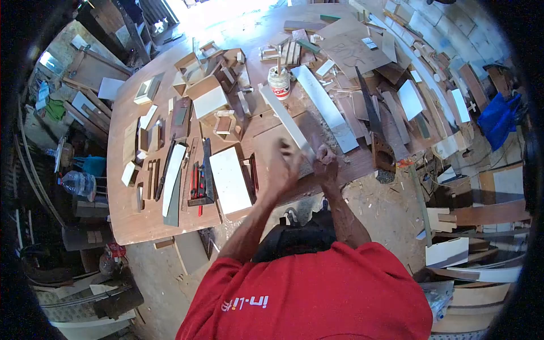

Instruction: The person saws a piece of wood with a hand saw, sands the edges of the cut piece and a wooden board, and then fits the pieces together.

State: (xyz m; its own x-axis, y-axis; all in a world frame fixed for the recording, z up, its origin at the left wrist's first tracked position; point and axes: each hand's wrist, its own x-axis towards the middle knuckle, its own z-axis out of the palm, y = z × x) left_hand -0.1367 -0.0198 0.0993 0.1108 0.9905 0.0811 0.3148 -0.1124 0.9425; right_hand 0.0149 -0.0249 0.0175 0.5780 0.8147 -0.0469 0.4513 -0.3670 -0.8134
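Observation:
A long, narrow white-faced strip [287,120] slants across the worktable, its near end at my right hand [326,161]. The fingers of that hand are closed at this end of the strip. Beside the strip, on its left, my left hand [281,164] is over a flat brown board [265,146]; motion smears its fingers. Near the strip's far end is a white glue tub [279,85] with a stick upright in it. To the right lies a wider white board [326,107]. Further right, a handsaw [374,119] has its wooden handle towards me.
Several small wooden box pieces [209,102] stand on the left of the worktable [195,222]. A white panel [230,180] and a black tool tray [201,192] with red-handled tools lie near the front edge. Offcuts [481,214] are stacked at the right.

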